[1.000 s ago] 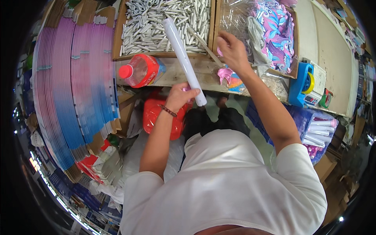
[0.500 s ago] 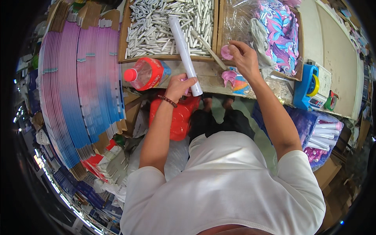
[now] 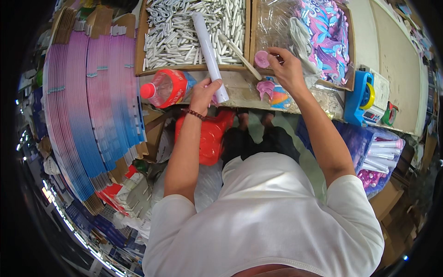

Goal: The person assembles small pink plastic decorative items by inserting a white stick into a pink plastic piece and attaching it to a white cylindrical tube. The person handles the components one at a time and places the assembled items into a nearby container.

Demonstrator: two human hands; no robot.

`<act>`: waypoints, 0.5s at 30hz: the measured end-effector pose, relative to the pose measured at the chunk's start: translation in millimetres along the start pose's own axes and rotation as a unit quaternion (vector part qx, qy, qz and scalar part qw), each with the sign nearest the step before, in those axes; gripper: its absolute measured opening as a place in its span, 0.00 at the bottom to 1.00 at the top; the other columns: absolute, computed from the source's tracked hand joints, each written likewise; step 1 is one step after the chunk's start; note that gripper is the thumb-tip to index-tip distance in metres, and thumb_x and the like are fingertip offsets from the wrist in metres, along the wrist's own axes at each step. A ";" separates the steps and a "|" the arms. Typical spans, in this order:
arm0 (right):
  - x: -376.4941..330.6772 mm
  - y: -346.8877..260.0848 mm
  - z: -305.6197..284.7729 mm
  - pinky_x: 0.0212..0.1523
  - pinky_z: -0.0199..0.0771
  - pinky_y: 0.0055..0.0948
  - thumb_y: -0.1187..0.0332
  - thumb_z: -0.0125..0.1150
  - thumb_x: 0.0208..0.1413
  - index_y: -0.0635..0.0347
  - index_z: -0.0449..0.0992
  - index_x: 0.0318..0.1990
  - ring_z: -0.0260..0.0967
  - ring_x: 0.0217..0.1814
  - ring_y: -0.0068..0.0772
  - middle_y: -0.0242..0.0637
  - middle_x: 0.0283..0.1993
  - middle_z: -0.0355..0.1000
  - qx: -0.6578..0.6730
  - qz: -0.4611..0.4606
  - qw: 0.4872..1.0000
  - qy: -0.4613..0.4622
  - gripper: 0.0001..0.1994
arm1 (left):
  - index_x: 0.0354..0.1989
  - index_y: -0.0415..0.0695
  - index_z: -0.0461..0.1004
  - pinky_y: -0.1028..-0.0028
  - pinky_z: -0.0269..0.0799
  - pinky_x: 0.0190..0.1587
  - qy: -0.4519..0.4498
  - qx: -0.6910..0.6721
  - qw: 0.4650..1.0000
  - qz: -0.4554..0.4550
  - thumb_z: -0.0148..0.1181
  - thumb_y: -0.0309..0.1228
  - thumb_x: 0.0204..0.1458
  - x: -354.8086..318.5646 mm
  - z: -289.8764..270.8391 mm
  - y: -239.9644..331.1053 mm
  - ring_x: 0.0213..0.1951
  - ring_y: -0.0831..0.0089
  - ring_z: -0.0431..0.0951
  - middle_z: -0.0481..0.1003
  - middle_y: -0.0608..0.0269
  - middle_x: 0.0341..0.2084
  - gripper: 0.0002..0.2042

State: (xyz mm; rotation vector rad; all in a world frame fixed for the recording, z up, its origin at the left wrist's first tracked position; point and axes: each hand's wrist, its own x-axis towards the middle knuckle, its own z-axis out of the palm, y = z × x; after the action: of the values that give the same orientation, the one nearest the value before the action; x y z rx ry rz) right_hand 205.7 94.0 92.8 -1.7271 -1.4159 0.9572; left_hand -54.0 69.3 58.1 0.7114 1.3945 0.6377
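I work at a worn wooden bench (image 3: 240, 90), grey and stained, in a narrow room crowded with stock. On my left, stacks of flat cards (image 3: 87, 106) in pink and blue stand on edge in long rows. At the back of the bench is a wooden tray (image 3: 138, 55) full of small white sticks (image 3: 180, 32), and beside it a second tray with clear bags (image 3: 277, 27) and folded cloth (image 3: 330, 37) in purple and blue patterns.

My left hand (image 3: 205, 92) is closed around the lower end of a white tube (image 3: 210, 55), which slants up over the sticks. My right hand (image 3: 286, 69) pinches a small pink disc (image 3: 261, 59) at the edge of the second tray. Just below it lies a pink and blue toy (image 3: 272, 92).

A plastic bottle (image 3: 168, 87) with a red cap lies near my left hand. A blue tape dispenser (image 3: 362, 97) stands at the right. Under the bench there is a red bag (image 3: 210, 138).
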 end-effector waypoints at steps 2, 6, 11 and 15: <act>-0.9 -2.5 -3.5 0.45 0.72 0.36 0.65 0.61 0.53 0.60 0.76 0.47 0.73 0.42 0.44 0.45 0.46 0.73 -0.075 -0.029 0.996 -0.026 0.15 | 0.45 0.36 0.73 0.80 0.70 0.17 0.010 -0.006 1.000 0.004 0.62 0.39 0.53 -4.3 0.9 1.5 0.19 0.80 0.73 0.76 0.62 0.26 0.19; -5.8 -0.8 -8.6 0.49 0.71 0.40 0.65 0.62 0.51 0.57 0.73 0.51 0.71 0.47 0.49 0.43 0.53 0.69 -0.150 -0.100 0.981 -0.066 0.19 | 0.49 0.37 0.69 0.79 0.71 0.18 0.103 0.071 0.992 -0.015 0.61 0.42 0.54 -28.1 -4.1 -17.4 0.20 0.79 0.74 0.76 0.61 0.29 0.22; -1.6 8.2 -4.0 0.45 0.72 0.42 0.63 0.60 0.52 0.57 0.73 0.52 0.71 0.45 0.51 0.43 0.52 0.69 -0.213 -0.127 0.968 -0.040 0.19 | 0.49 0.40 0.68 0.74 0.76 0.23 0.050 -0.046 0.997 -0.022 0.55 0.46 0.58 -75.5 -6.0 -49.6 0.23 0.72 0.77 0.77 0.55 0.34 0.21; 9.2 6.3 4.5 0.43 0.72 0.45 0.63 0.58 0.53 0.57 0.75 0.48 0.72 0.42 0.53 0.44 0.44 0.72 -0.262 -0.084 0.961 -0.034 0.16 | 0.50 0.42 0.68 0.63 0.78 0.38 -0.189 -0.366 0.911 0.007 0.44 0.52 0.61 -87.2 6.6 -57.6 0.37 0.61 0.79 0.74 0.48 0.45 0.25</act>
State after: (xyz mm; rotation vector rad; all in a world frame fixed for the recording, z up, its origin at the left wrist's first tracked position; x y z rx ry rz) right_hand 206.0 102.3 84.1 -1.9090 -1.9569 0.5821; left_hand -55.1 -34.7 70.2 0.2150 0.7028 0.9061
